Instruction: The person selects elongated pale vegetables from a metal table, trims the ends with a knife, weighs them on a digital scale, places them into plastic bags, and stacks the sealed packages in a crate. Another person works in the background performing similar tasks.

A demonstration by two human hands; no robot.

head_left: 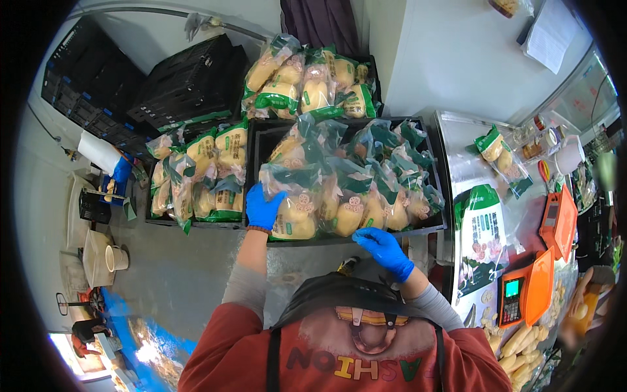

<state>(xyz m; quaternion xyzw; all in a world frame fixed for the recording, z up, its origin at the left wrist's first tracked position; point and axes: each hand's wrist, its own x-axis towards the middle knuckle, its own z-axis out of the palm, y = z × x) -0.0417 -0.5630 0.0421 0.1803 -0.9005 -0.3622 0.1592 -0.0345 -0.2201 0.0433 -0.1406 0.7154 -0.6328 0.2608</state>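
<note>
Food-packing workshop — bagged produce (299, 219), stacked crates (189, 81), orange scales (537, 291)

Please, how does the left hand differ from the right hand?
The left hand is at a filled bag, its thumb spread; the right hand holds no visible bag, fingers close together. The left hand points forward; the right hand points mostly leftward. Both wear blue gloves.

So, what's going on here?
A person is handling bags of pale produce in a black crate. The blue-gloved left hand is on one bag at the crate's near left; the right hand is near the front edge, with no bag in it. Similar bags fill a left crate and a rear crate.
</note>
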